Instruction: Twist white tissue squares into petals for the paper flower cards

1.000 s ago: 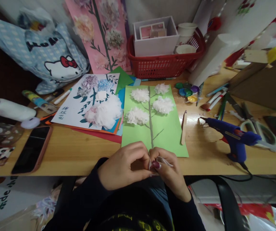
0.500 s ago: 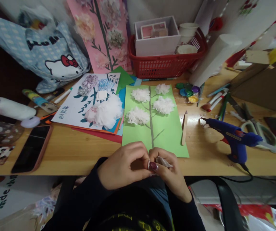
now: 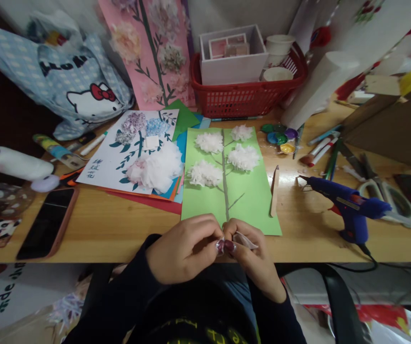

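Observation:
At the table's front edge, my left hand [image 3: 187, 248] and my right hand [image 3: 253, 253] meet with their thumbs and fingertips pinched together. Between them is a small piece of white tissue paper [image 3: 245, 240]; part of it sticks out from under my right fingers, and the rest is hidden. Just beyond the hands lies a light green sheet [image 3: 255, 205] with a grey painted stem [image 3: 226, 191]. Several ruffled white tissue flowers [image 3: 244, 157] sit on it along the branches. A wooden stick [image 3: 274, 191] rests on the sheet's right edge.
On the right lies a blue glue gun [image 3: 348, 200], with scissors [image 3: 387, 191] beyond it. Paint pots [image 3: 280, 137] stand behind the sheet, before a red basket [image 3: 248, 98]. To the left are a white flower picture [image 3: 98, 157] bearing a tissue pile [image 3: 162, 167] and a phone [image 3: 49, 222].
My left thumb has shifted up and now presses beside my right thumb, its nail showing. The tissue paper stays between my fingers; the things on the table have not moved.

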The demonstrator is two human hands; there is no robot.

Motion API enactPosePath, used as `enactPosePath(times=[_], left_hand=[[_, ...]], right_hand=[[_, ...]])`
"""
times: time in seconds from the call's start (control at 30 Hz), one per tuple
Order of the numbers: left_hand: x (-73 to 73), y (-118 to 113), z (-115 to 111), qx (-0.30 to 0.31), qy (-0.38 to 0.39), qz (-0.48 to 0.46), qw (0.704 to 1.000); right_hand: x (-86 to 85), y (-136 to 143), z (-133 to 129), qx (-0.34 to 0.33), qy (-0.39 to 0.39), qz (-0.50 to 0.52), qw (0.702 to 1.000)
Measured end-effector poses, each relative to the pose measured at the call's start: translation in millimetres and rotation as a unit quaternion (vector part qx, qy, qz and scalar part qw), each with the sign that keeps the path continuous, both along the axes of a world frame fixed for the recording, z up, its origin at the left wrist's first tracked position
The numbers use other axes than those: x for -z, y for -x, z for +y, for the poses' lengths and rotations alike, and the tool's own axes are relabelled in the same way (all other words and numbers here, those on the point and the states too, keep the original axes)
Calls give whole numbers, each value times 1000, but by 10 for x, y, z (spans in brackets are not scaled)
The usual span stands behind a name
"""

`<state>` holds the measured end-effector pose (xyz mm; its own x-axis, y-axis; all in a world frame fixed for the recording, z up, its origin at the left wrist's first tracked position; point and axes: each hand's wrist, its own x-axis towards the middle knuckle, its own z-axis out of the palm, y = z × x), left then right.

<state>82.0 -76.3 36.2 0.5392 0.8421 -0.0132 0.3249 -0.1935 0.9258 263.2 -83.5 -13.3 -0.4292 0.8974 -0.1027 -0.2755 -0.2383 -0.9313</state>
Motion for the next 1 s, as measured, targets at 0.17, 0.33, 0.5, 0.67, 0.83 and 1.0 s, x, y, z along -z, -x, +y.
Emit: enactPosePath(times=[0.17,0.33,0.5,0.67,0.83,1.0], left_hand=[[6,11,2,9,0,0,1000],[0,12,3,8,-7,-8,1000],[29,31,-6,15,2,-14,1000],[64,51,-18,16,-1,-39,999],[72,50,-22,15,1,-37,999],[100,47,-36,3,3,-35,999]], right_hand=[[5,-11,3,-4,-1,-15,1000],[0,-10,5,-3,-5,-27,1000],[9,-13,2,-1,3,-39,999],[16,-21,2,-2,8,-29,1000],[22,-26,-1,0,16,-31,999],[37,-21,-4,-2,18,-30,999]])
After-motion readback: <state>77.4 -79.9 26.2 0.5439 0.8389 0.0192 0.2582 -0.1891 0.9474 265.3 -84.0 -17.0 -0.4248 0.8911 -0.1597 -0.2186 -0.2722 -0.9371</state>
